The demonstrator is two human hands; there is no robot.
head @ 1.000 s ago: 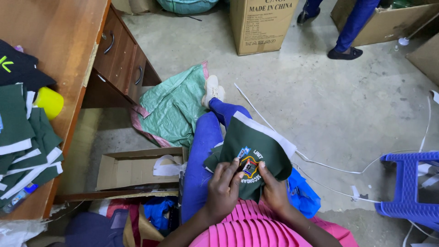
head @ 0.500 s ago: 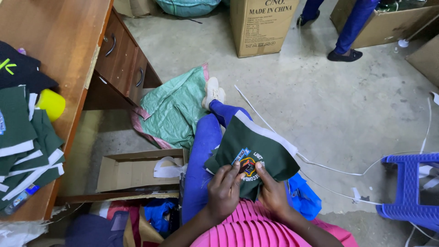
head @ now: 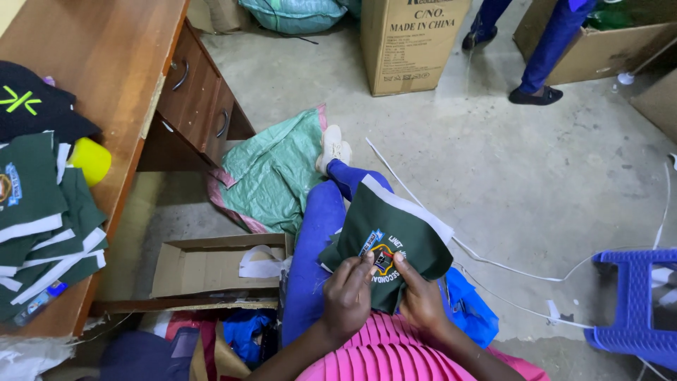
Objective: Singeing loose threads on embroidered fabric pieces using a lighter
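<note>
Here, two hands hold one dark green cloth piece (head: 395, 240) with a single white edge band and one stitched badge, resting on the person's lap. The left hand (head: 347, 296) grasps its lower edge, fingers (head: 363, 262) pressed beside the badge; the right hand (head: 422, 300) pinches it likewise from the other side. Far left of the fingers, one tabletop (head: 106, 63) carries a stack of similar green pieces (head: 42, 226), too overlapped to count. Ahead stands one cardboard box (head: 412, 42).
</note>
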